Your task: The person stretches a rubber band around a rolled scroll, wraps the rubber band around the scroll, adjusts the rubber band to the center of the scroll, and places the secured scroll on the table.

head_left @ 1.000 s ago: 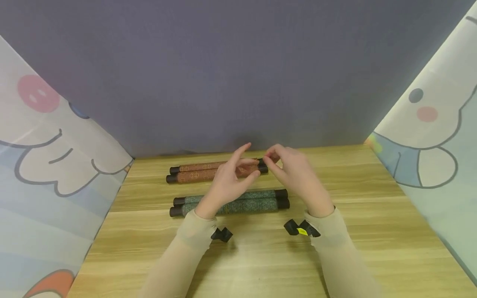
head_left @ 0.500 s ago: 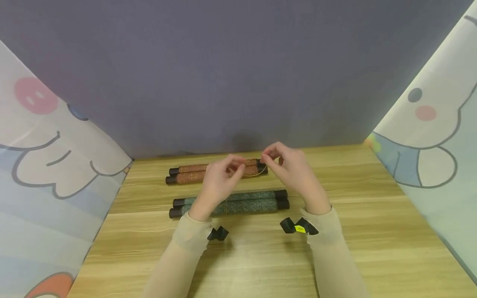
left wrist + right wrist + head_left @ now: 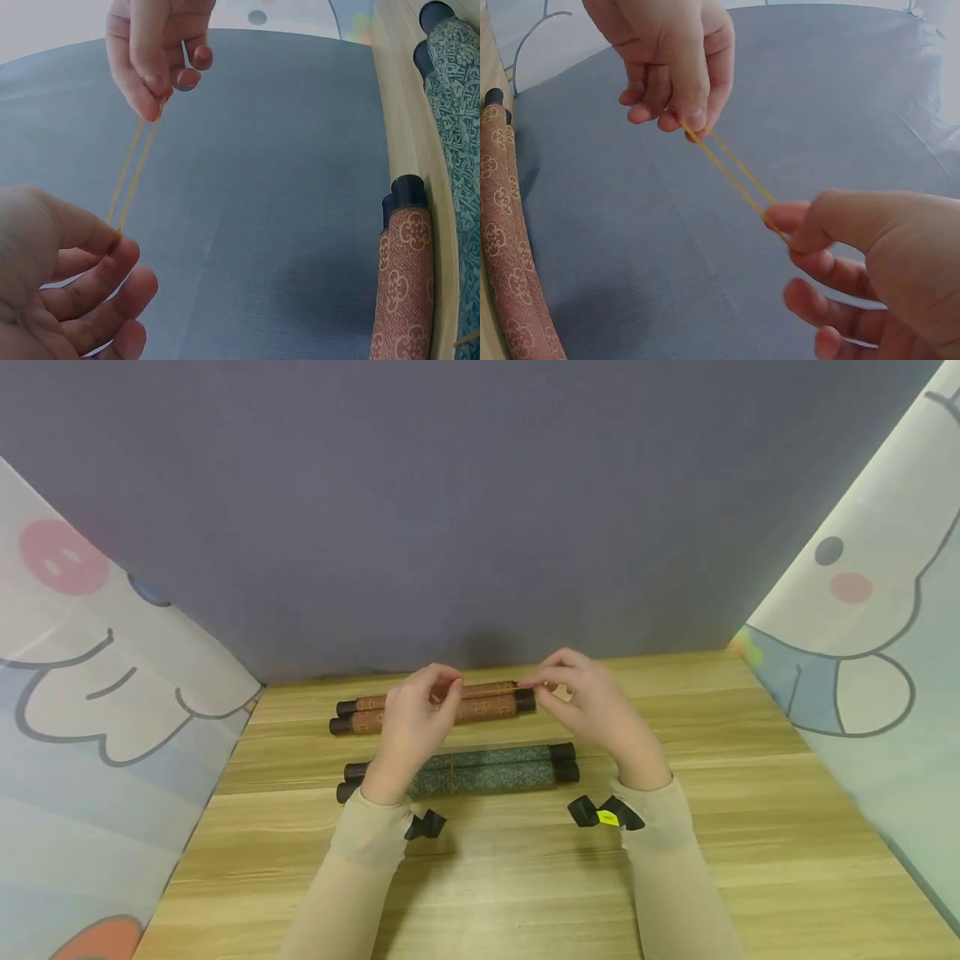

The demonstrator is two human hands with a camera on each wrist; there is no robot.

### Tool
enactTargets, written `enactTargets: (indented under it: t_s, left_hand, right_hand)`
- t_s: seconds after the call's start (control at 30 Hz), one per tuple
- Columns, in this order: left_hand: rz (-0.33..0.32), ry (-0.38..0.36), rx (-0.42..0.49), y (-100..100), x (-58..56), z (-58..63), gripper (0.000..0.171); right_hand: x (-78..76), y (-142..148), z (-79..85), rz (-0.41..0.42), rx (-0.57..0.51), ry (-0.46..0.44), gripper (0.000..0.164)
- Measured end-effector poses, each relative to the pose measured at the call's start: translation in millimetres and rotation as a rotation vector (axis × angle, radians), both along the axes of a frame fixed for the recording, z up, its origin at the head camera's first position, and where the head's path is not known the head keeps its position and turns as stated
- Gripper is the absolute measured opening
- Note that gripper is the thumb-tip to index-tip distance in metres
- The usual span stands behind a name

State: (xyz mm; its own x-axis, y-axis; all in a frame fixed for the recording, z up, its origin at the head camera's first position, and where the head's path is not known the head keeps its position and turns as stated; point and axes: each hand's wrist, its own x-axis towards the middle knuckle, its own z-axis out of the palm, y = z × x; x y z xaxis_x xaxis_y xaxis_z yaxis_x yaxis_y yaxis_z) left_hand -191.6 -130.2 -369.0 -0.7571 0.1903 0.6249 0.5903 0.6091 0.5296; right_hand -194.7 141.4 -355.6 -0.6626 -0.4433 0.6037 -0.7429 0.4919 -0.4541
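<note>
A thin yellow rubber band (image 3: 727, 174) is stretched as two strands between both hands. My left hand (image 3: 408, 718) pinches one end between thumb and index finger, its other fingers loosely bent in the left wrist view. The other end is pinched by the thumb and fingers of my right hand (image 3: 600, 710). Both hands hover above two red-brown patterned scrolls (image 3: 480, 708) with black end caps, lying side by side towards the back; the left hand covers part of them in the head view. The band is hard to make out there.
Nearer the front lies a pair of green patterned scrolls (image 3: 495, 777) with black ends, a thin yellowish band (image 3: 452, 772) round them. The wooden table (image 3: 510, 877) ends at a grey back panel (image 3: 480, 527). Cartoon-printed panels (image 3: 840, 635) stand at both sides.
My left hand's fingers have closed from spread to a pinch on the rubber band, and the hand has moved left, away from the right hand. The right hand stays nearly in place.
</note>
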Motion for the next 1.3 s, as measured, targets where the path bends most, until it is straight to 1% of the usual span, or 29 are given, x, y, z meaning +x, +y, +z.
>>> enactTargets:
  t_s: [0.13,0.27,0.33,0.43,0.47,0.53,0.63,0.7,0.77,0.83,0.93,1.0,1.07,1.1,1.17,1.23,1.3]
  left_hand:
    - [-0.018,0.012,0.009,-0.3,-0.5,0.1,0.007]
    - [-0.029,0.04,0.06,-2.8,-3.3,-0.1,0.006]
    - [-0.032,0.053,0.085,-4.4,-4.6,-0.2,0.006]
    - [-0.056,0.072,0.119,-4.3,-4.8,-0.3,0.006]
    - [-0.074,0.083,0.127,-3.1,-4.3,-0.4,0.006]
    - [-0.134,0.109,0.141,0.9,-2.6,-0.3,0.006]
    - [-0.257,0.14,0.134,9.4,1.3,0.0,0.009]
    - [-0.341,0.157,0.097,15.1,4.1,-0.1,0.011]
    - [-0.406,0.172,0.033,19.8,6.6,-0.3,0.013]
    - [-0.45,0.184,-0.048,22.6,7.7,-1.5,0.015]
    - [-0.465,0.19,-0.18,23.2,8.3,-2.8,0.014]
    - [-0.448,0.178,-0.251,21.9,7.7,-4.3,0.012]
    - [-0.415,0.167,-0.302,20.2,6.7,-5.1,0.01]
    - [-0.395,0.162,-0.318,19.3,6.0,-5.3,0.009]
    - [-0.358,0.159,-0.325,17.0,4.3,-5.9,0.01]
    - [-0.332,0.171,-0.312,14.8,2.8,-5.7,0.011]
    - [-0.312,0.202,-0.294,13.0,1.7,-5.4,0.013]
  right_hand:
    - [-1.9,-1.4,-1.1,-0.135,-0.033,-0.03,0.018]
    - [-5.1,-2.2,-3.3,-0.248,-0.061,-0.04,0.019]
    - [-6.3,-1.8,-4.4,-0.302,-0.067,-0.066,0.021]
    - [-8.1,-1.6,-6.4,-0.368,-0.084,-0.114,0.022]
    - [-8.7,-1.7,-7.3,-0.385,-0.09,-0.127,0.022]
    - [-11.0,-2.2,-10.6,-0.411,-0.098,-0.148,0.022]
    - [-15.2,-4.9,-16.6,-0.424,-0.118,-0.169,0.02]
    - [-17.9,-7.8,-20.2,-0.416,-0.143,-0.189,0.019]
    - [-19.7,-11.2,-22.1,-0.384,-0.192,-0.215,0.018]
    - [-20.1,-13.8,-22.7,-0.333,-0.263,-0.273,0.019]
    - [-19.6,-16.5,-21.3,-0.178,-0.475,-0.474,0.026]
    - [-18.4,-16.7,-19.9,-0.066,-0.621,-0.63,0.03]
    - [-17.4,-15.3,-18.7,0.049,-0.729,-0.765,0.033]
    - [-16.8,-14.1,-18.3,0.098,-0.742,-0.803,0.035]
    - [-16.2,-11.3,-18.6,0.195,-0.714,-0.838,0.041]
    - [-16.6,-8.6,-20.1,0.294,-0.664,-0.837,0.053]
    - [-17.8,-6.7,-22.3,0.376,-0.605,-0.809,0.066]
